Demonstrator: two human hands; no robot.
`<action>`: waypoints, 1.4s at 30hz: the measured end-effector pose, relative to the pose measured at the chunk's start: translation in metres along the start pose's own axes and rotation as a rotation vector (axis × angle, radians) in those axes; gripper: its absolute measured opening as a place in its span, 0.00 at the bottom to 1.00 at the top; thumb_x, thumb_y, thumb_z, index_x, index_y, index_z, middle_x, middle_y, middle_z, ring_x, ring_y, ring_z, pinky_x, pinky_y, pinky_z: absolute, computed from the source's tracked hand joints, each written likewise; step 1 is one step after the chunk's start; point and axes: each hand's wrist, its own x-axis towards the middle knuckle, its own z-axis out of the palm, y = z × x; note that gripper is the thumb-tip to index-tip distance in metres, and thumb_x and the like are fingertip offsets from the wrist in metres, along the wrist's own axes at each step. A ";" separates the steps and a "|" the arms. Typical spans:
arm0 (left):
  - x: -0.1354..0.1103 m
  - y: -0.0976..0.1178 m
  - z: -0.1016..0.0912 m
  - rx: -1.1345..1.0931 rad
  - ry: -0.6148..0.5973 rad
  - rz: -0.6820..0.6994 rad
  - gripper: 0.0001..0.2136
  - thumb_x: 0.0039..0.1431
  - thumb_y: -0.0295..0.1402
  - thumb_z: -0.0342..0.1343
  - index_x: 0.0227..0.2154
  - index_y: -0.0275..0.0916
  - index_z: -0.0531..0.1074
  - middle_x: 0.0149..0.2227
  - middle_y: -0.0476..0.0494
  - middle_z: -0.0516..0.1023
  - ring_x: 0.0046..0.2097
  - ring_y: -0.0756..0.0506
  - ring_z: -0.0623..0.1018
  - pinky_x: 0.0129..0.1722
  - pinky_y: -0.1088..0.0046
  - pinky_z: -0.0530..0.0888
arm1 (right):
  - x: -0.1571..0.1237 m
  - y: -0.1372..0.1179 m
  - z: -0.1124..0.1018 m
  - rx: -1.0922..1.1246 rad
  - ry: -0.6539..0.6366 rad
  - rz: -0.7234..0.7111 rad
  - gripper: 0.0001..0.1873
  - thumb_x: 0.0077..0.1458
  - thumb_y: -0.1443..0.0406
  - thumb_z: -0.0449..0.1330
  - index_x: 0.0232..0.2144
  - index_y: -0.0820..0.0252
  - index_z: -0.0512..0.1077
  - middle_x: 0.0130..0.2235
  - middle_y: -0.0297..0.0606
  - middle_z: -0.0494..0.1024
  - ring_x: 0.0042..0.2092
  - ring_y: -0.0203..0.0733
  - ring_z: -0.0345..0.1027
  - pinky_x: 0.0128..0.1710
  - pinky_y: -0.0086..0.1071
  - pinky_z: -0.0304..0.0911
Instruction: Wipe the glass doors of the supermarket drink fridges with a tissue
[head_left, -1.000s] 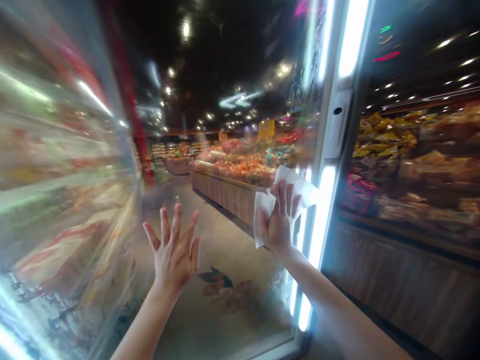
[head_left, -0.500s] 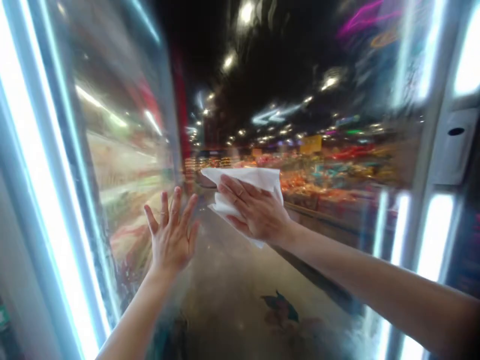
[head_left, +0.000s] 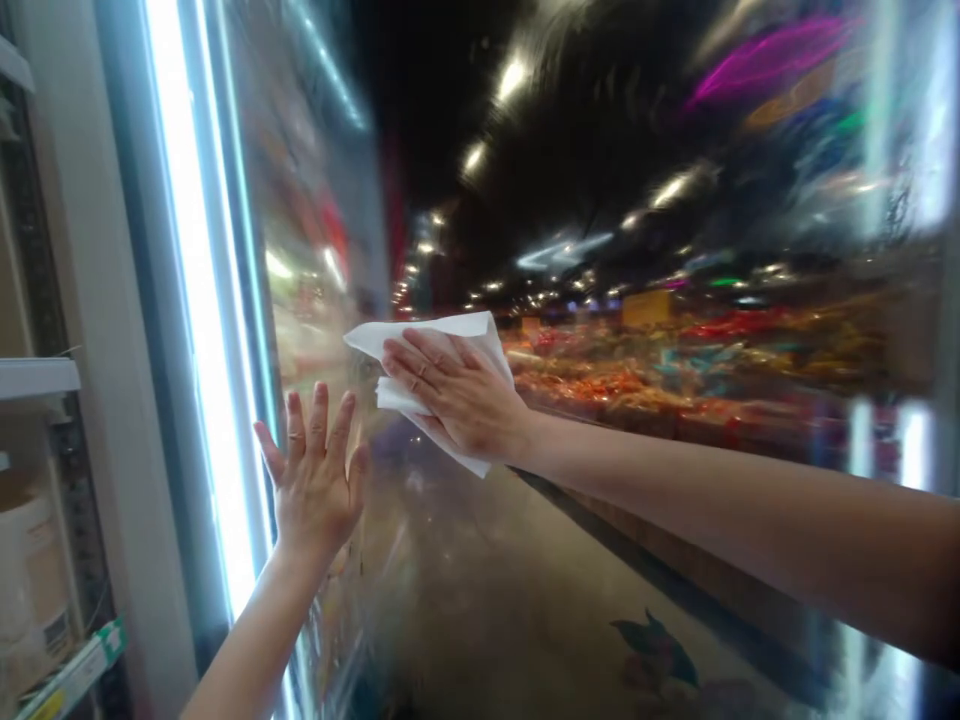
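Observation:
My right hand (head_left: 457,395) presses a folded white paper towel (head_left: 465,328) against a clear glass pane (head_left: 465,560). Its fingers lie together over the sheet, and the paper's edges stick out above, below and to the left of the hand. Lower and to the left, my left hand (head_left: 319,480) has its fingers spread with nothing in it. The palm faces the pane; whether it touches the glass, I cannot tell.
A bright light strip (head_left: 199,300) runs down the left side by a grey frame (head_left: 127,350). Shelves (head_left: 37,378) with goods stand at the far left. Colourful blurred goods (head_left: 637,380) and ceiling lights appear in or through the glass.
My right hand and the paper towel have shifted left and slightly up in view. My left hand sits a little further left. The view has turned left, bringing shelves in.

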 end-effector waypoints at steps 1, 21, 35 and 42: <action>0.000 -0.001 -0.002 -0.010 0.008 0.001 0.35 0.69 0.35 0.51 0.73 0.50 0.42 0.75 0.42 0.46 0.76 0.38 0.40 0.72 0.42 0.32 | 0.003 -0.004 0.001 0.003 -0.023 -0.008 0.33 0.69 0.60 0.52 0.72 0.62 0.51 0.74 0.39 0.49 0.75 0.49 0.40 0.73 0.57 0.43; 0.027 0.095 0.022 -0.544 0.155 -0.356 0.33 0.73 0.48 0.33 0.74 0.40 0.34 0.76 0.33 0.36 0.76 0.38 0.35 0.73 0.41 0.42 | -0.017 -0.008 0.000 0.042 -0.009 0.098 0.45 0.66 0.48 0.51 0.72 0.73 0.46 0.74 0.52 0.47 0.76 0.51 0.38 0.75 0.51 0.41; 0.021 0.114 0.024 -0.144 0.010 0.011 0.36 0.66 0.39 0.53 0.72 0.34 0.48 0.75 0.25 0.37 0.74 0.29 0.31 0.69 0.29 0.36 | -0.220 0.097 -0.061 -0.225 0.068 0.556 0.47 0.66 0.52 0.51 0.74 0.62 0.31 0.75 0.54 0.40 0.76 0.54 0.29 0.73 0.60 0.34; 0.087 0.102 0.022 -0.163 0.042 0.253 0.36 0.65 0.41 0.54 0.70 0.33 0.50 0.74 0.27 0.47 0.75 0.32 0.38 0.73 0.41 0.44 | -0.211 0.090 -0.062 -0.220 0.102 0.513 0.48 0.65 0.53 0.53 0.74 0.64 0.32 0.75 0.54 0.42 0.76 0.54 0.31 0.73 0.60 0.37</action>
